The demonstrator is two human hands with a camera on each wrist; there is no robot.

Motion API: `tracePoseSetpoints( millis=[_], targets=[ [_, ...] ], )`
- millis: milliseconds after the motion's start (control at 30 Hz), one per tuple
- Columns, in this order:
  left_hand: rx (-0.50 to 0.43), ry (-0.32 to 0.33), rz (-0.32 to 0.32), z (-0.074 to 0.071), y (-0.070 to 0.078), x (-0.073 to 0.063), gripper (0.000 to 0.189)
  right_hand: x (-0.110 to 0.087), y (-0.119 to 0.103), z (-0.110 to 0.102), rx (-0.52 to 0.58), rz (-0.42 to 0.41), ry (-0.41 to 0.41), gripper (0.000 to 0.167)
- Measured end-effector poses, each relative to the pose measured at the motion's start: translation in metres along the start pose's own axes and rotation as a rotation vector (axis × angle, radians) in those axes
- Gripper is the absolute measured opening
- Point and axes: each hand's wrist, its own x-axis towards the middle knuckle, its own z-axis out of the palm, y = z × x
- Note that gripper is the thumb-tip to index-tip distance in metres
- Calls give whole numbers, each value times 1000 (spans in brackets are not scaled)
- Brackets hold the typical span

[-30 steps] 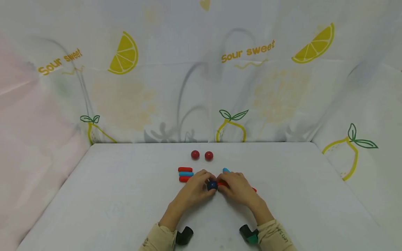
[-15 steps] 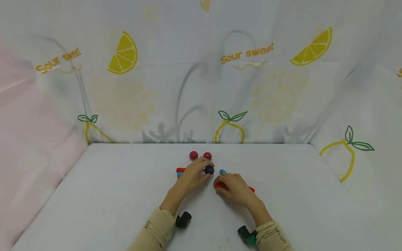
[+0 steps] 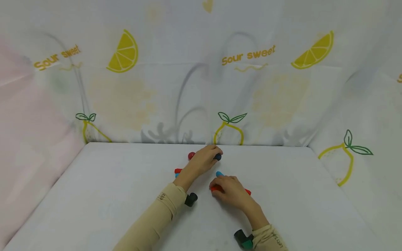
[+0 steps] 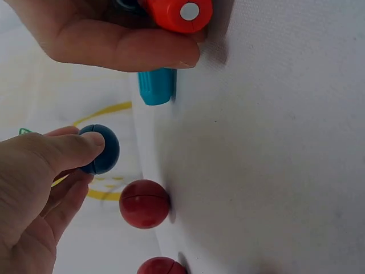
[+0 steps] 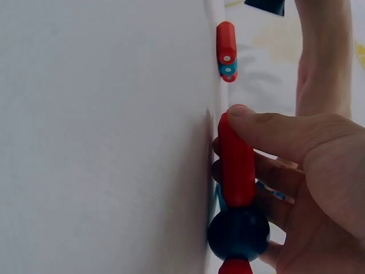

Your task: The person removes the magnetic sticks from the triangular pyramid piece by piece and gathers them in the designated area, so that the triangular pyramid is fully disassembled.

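I pinch a dark blue ball between the thumb and fingers of my left hand, at eleven o'clock from my right hand and near the far edge; I can't tell whether it touches the surface. My right hand grips a red rod, thumb on one side and fingers around the other. At the rod's near end in the right wrist view sits a second dark blue ball, with another red piece against its opposite side.

At eleven o'clock from my right hand, just beyond it, a light blue rod pokes out. Toward three o'clock, a red end shows past the same hand. Two red balls sit at nine o'clock from the ball in my left hand: the nearer one is hidden from the head view by that hand, the farther one partly visible there. At eight o'clock, past my left wrist, red and light blue rods lie side by side. Beyond the surface, at twelve, hangs white cloth printed with lemons.
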Motion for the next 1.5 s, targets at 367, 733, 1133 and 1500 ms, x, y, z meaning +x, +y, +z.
tracePoseSetpoints(
  millis=[367,733,1133,1500],
  targets=[
    [58,-67,-40,19,-3,15,28,-1,-3,3,-18,-50,20,12],
    [-2,-14,-38,14,-5,11,27,0,-4,1,-15,-58,-13,10],
    [-326,-118,5,10,-1,-56,28,-4,6,-20,176,-148,4,11],
    [-278,-120,24,26,2,-69,35,-12,-5,-34,172,55,-292,14]
  ],
)
